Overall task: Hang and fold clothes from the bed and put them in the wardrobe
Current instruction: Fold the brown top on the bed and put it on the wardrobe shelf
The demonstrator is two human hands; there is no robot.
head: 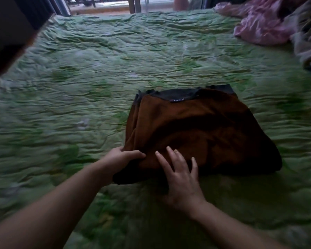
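A: Bed (115,56) first. Cover is a green quilted spread, crinkled all over into fine wavy ridges, with darker green patches. Soft, matte.

B: And the garment?

A: Brown garment (196,126), folded into a rough trapezoid, lying on the near-right part of the bed. Fabric looks soft and slightly fuzzy, with a broad dark crease curving across the middle. Far edge has a grey ribbed band (183,95) and a small dark label at its centre; print on it too small to read.

B: Hands?

A: Left hand (123,156) grips the near-left corner of the garment, thumb on top, fingers curled round the bunched edge. Darker cloth sags below that corner. Right hand (182,177) lies flat on the near edge, fingers straight and spread wide, holding nothing. Both forearms bare.

B: Anything else on the bed?

A: Far right corner: a crumpled pink cloth (258,26), slightly shiny, heaped loosely. Beside it a grey crumpled cloth (307,40), folds blurred. Both well apart from the brown piece.

B: Beyond the bed?

A: A bright doorway with railing bars, blurred. Dark slab at upper left, cannot tell what.
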